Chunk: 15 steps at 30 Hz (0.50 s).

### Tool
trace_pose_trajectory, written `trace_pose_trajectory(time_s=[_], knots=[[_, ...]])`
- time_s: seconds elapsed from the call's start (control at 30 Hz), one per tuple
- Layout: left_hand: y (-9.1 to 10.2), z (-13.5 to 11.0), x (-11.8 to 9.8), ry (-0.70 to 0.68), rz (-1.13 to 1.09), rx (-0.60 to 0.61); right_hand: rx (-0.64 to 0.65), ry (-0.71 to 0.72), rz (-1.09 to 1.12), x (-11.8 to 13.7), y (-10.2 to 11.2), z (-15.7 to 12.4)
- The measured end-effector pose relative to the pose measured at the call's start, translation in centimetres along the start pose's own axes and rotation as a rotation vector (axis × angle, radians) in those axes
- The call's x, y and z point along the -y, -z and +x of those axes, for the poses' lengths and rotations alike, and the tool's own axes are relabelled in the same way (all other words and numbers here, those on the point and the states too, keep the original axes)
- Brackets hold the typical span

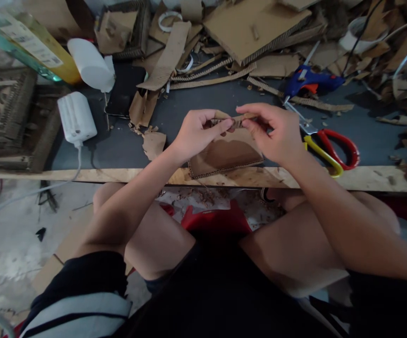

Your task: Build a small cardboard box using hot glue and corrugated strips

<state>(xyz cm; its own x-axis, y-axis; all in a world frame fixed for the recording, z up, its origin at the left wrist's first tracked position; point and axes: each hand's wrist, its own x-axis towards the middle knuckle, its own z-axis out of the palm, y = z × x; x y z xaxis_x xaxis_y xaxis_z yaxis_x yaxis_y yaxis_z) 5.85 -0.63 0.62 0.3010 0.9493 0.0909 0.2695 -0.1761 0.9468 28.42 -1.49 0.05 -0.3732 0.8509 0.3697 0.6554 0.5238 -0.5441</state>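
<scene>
Both of my hands pinch a thin corrugated cardboard strip (237,123) over the table. My left hand (203,129) grips its left part between thumb and fingers. My right hand (275,129) is closed on the right part, close to the left fingertips. Just below them a flat cardboard piece (224,152) with corrugated edging lies at the table's front edge, partly covered by my hands. To the right of my right hand are scissors (333,149) with one red and one yellow handle, their blades partly behind the hand.
A blue glue gun (312,82) rests at the right, its cord running back. Cardboard sheets (256,28) and scraps crowd the rear. At left are a white power adapter (77,117) with a cable, a black phone (126,89), a white bottle (90,65) and stacked cardboard frames (6,108).
</scene>
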Motion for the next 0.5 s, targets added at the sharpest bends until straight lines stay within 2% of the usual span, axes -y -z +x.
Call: trace_pose_trajectory(time_s=[0.07, 0.13, 0.2, 0.27, 0.3, 0.37, 0.43, 0.5], knots=[[-0.3, 0.1, -0.2, 0.036, -0.067, -0.002, 0.011, -0.049, 0.009, 0.5, 0.6, 0.3], [-0.4, 0.2, -0.2, 0.069, -0.101, -0.029, 0.007, -0.156, -0.100, 1.1, 2.0, 0.6], [-0.5, 0.3, 0.1, 0.101, -0.109, -0.071, -0.003, -0.353, -0.343, 1.2, 4.1, 0.5], [-0.4, 0.5, 0.5, 0.128, -0.104, -0.122, 0.044, -0.636, -0.618, 0.4, 6.5, -0.3], [-0.3, 0.5, 0.7, 0.140, -0.099, -0.149, 0.099, -0.759, -0.724, -0.4, 7.7, -0.8], [-0.1, 0.7, 1.1, 0.160, -0.087, -0.190, 0.275, -0.872, -0.864, -2.7, 9.7, -1.8], [0.0, 0.7, 1.4, 0.174, -0.069, -0.212, 0.538, -0.992, -0.798, -5.2, 10.8, -2.4], [0.1, 0.8, 1.5, 0.185, -0.055, -0.216, 0.601, -0.957, -0.754, -7.4, 11.0, -2.4]])
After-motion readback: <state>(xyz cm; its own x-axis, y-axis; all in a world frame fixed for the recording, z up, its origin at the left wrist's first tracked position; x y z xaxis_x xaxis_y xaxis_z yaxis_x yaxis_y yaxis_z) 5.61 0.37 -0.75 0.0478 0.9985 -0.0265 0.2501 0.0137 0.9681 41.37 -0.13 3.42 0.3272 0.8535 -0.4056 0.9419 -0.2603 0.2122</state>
